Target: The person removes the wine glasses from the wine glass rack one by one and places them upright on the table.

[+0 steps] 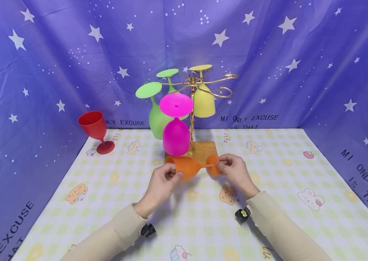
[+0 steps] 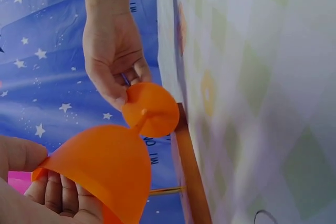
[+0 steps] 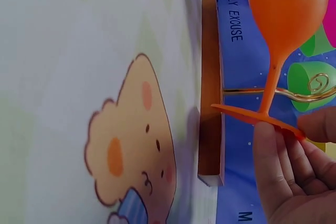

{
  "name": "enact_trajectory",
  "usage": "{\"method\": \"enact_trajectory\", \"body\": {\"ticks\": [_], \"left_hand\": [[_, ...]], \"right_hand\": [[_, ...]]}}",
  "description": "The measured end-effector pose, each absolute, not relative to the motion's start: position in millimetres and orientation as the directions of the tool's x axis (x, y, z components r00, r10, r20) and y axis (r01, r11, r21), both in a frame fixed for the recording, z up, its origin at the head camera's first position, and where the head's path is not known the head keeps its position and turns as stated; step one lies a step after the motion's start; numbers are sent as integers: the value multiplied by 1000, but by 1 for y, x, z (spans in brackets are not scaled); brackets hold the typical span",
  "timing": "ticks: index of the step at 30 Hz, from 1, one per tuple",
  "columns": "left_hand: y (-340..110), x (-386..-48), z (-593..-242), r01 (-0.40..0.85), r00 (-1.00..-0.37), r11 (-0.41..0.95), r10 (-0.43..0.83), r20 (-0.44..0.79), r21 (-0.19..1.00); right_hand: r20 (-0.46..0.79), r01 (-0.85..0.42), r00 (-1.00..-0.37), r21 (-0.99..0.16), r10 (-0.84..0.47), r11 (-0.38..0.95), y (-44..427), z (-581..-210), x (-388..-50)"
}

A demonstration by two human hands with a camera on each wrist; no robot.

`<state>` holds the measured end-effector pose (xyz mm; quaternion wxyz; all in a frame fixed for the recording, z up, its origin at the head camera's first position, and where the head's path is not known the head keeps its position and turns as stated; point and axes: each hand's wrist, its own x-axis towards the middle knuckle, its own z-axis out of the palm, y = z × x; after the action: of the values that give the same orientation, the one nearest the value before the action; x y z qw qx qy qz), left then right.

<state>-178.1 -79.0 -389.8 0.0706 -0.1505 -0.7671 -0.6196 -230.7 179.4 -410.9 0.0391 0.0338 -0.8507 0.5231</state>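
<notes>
An orange goblet lies sideways in the air above the table, in front of the rack's wooden base. My left hand pinches its bowl at the rim, thumb on one side and fingers inside, as the left wrist view shows. The foot of the orange goblet is pinched at its edge by my right hand. In the right wrist view, the thumb and fingers of the right hand hold that foot, with the stem free of the fingers.
Upside down on the gold rack hang a magenta goblet, two green goblets, one in front, and a yellow goblet. Two curled rack arms at the right hold nothing. A red goblet stands upright at the table's back left.
</notes>
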Motion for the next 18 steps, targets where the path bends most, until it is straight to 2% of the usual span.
{"method": "enact_trajectory", "body": {"ticks": [7,12,18], "left_hand": [[-86,-177,-379,284,-957,248,131,258,926],[-91,-166,-354,290,-955,287,144,258,913],[-100,-161,-339,312,-948,309,168,271,898]], "right_hand": [[85,-91,-996,-907,-32,412,176,-411,-231],[85,-89,-996,-921,-29,380,177,-410,-233],[83,-65,-996,-902,25,427,180,-414,-240]]}}
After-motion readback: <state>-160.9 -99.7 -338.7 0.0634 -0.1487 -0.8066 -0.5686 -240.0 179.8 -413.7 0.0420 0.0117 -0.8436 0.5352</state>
